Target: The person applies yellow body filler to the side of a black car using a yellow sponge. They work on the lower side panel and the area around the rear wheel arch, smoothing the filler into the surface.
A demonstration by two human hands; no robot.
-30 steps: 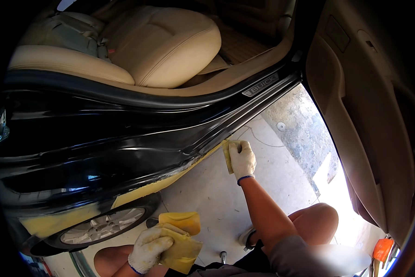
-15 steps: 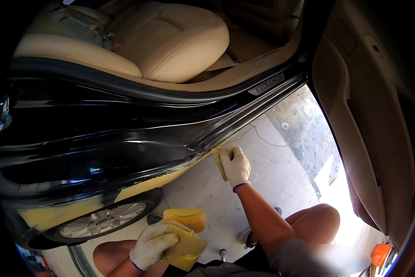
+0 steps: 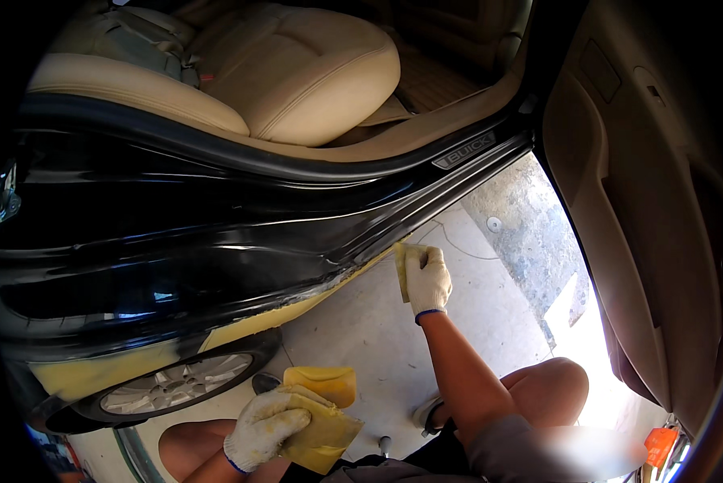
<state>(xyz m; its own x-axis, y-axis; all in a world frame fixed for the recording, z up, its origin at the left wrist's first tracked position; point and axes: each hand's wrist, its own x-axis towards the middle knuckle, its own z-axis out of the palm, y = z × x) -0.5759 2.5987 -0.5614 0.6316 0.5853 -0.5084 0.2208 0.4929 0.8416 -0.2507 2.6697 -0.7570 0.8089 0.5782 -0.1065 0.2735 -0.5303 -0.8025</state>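
My right hand (image 3: 428, 278), in a white knit glove with a blue cuff, is closed on a folded piece of yellow sandpaper (image 3: 401, 272). The piece is at the lower edge of the black car's sill (image 3: 353, 249), where a strip of yellow filler (image 3: 297, 307) runs along the bodywork. Low in the picture, my left hand (image 3: 263, 431), in a similar stained glove, grips several yellow sandpaper sheets (image 3: 323, 435). One curved yellow sheet (image 3: 329, 385) shows just beyond them; whether the hand holds that one too, I cannot tell.
The rear wheel (image 3: 176, 385) sits at lower left, below more yellow filler. On the right hangs the open brown-lined door (image 3: 627, 185). Inside the car is a beige seat (image 3: 321, 72). An orange object (image 3: 661, 445) stands at lower right. Pale concrete floor (image 3: 490, 282) lies below the sill.
My right hand has slid right and slightly up along the sill's lower edge, with the sandpaper in it. My left hand stays almost in place with its sheets.
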